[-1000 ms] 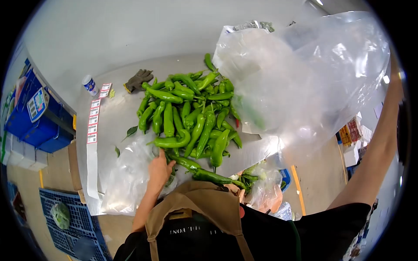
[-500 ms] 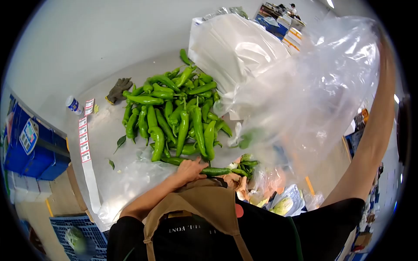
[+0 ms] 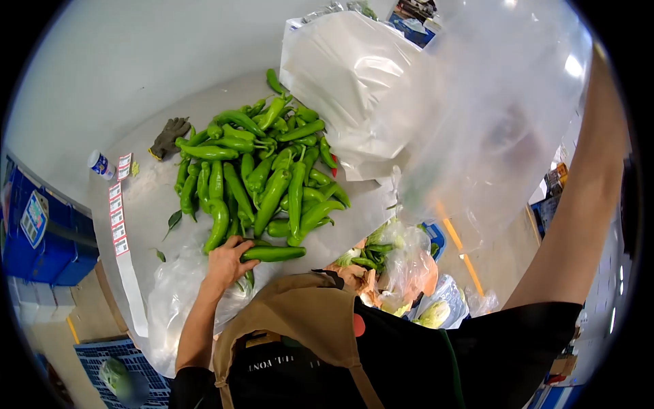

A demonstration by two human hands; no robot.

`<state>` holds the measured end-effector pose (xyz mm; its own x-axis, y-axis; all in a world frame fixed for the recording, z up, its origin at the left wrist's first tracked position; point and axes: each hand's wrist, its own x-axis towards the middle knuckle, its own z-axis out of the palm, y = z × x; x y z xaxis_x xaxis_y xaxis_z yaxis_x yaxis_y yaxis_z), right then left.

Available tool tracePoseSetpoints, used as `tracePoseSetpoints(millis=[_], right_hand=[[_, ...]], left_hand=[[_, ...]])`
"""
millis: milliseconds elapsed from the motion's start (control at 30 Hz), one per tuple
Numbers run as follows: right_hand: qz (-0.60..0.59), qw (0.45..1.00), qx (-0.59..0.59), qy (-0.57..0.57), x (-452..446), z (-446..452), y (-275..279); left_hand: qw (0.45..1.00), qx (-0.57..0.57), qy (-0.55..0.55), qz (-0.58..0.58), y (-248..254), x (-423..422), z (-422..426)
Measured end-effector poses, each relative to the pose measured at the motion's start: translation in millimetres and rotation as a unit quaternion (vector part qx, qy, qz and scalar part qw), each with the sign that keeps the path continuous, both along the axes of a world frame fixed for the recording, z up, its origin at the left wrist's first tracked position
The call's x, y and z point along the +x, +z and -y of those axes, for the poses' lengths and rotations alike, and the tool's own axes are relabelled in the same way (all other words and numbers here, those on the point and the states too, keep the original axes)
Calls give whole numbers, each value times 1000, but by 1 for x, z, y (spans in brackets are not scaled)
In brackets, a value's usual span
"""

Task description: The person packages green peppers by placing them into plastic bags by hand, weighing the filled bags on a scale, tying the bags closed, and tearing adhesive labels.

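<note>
At the near edge of the metal table (image 3: 160, 215), my left hand (image 3: 228, 263) grips the stem end of a long green pepper (image 3: 274, 253), its fingers closed round it. Beyond that hand lies a heap of green peppers (image 3: 242, 160), with a bit of red at its right side. A clear plastic bag (image 3: 490, 129) hangs in the air from my raised right arm (image 3: 572, 198). My right hand is cut off at the dark image edge. Crumpled clear plastic (image 3: 178, 293) lies under and beside my left forearm.
A large white bag (image 3: 347, 85) stands behind the peppers. On the table's left are a glove (image 3: 168, 138), a small tub (image 3: 101, 165) and a label strip (image 3: 117, 218). Blue crates (image 3: 51, 235) stand left. Vegetable scraps (image 3: 357, 276) and bagged produce (image 3: 436, 313) lie beyond the near edge.
My left hand has moved left along the near edge, and the pepper has come with it. The clear bag has swung and spread wider in the air. The view has shifted slightly.
</note>
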<state>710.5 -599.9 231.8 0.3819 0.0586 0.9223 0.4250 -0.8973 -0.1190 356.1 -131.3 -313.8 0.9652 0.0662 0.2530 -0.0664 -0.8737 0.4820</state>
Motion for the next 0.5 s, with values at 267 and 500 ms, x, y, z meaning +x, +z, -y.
tracePoseSetpoints(millis=[267,500], right_hand=[[-6,1000,-2,-31,-5,26,-11],[3,999,-8,-42,1,32,-4]], left_hand=[[981,-173,45,73,73,8,9],[978,-206,-38,-2,40,55,96]])
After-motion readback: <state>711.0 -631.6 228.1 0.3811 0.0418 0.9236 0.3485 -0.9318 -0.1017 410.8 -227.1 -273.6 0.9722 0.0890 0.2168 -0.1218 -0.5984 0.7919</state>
